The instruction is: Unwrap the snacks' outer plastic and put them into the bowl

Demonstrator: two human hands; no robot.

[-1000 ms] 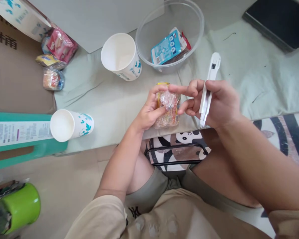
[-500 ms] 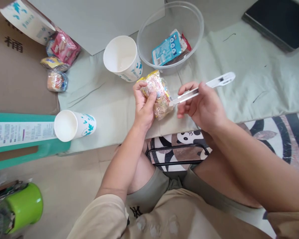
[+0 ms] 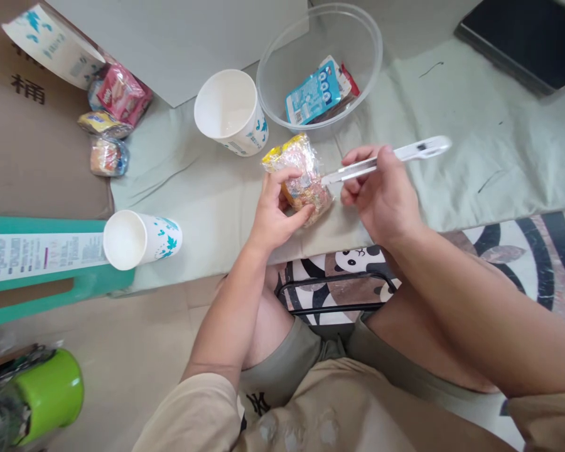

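My left hand (image 3: 279, 210) grips a shiny snack packet (image 3: 306, 172) with yellow edges, thumb on its near side and fingers over the top. In my right hand (image 3: 386, 194) is a white utility knife (image 3: 419, 149), pinched between thumb and fingers. The knife's tip points left and meets the packet's right side; whether it has pierced the wrapper I cannot tell. Just beyond the packet stand a white paper cup (image 3: 257, 135) with blue-green print and a clear plastic tub (image 3: 263, 94). Inside the tub lie a blue packet (image 3: 314, 94) and other wrapped items.
Another paper cup (image 3: 162, 242) stands near the table's left front edge. Several wrapped snacks (image 3: 109, 157) sit by the cardboard box (image 3: 42, 150), below a tilted paper cup (image 3: 51, 47). A black flat object (image 3: 522, 41) lies at back right. A green bin (image 3: 51, 392) is on the floor.
My left hand has shifted its hold lower on the packet, thumb now near the bottom. The packet has turned and moved slightly right. The knife has moved slightly right and lies flatter.
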